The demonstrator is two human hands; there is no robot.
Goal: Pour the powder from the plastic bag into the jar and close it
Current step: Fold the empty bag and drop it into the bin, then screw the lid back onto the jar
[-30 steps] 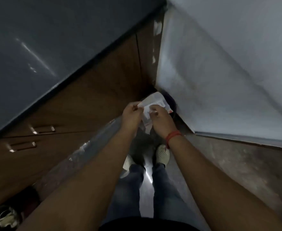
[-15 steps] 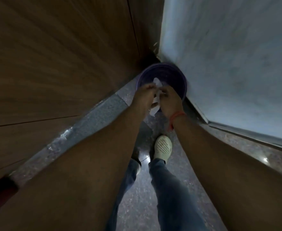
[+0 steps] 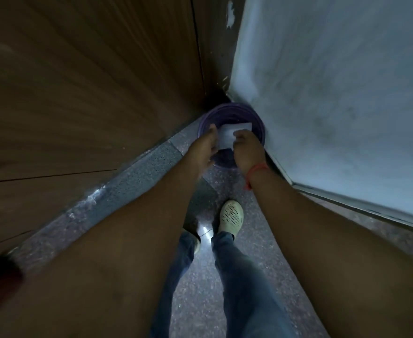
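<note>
A small white plastic packet (image 3: 227,137) hangs flat over the mouth of a round purple bin (image 3: 256,118) on the floor. My left hand (image 3: 204,150) pinches the packet's left edge. My right hand (image 3: 248,148), with a red thread at the wrist, grips its right edge. Both hands are low, just above the bin's rim. No jar or powder shows in this view. The light is dim and the packet's markings cannot be read.
The bin sits in a tight corner between a brown wooden cabinet front (image 3: 78,81) on the left and a pale grey-white panel (image 3: 334,93) on the right. A speckled stone plinth (image 3: 127,181) runs along the cabinet foot. My white shoe (image 3: 232,215) stands on the granite floor.
I have bent down, so the view dropped from the counter to the bin. Both hands went lower with the packet, which is now spread flatter over the bin's mouth.
</note>
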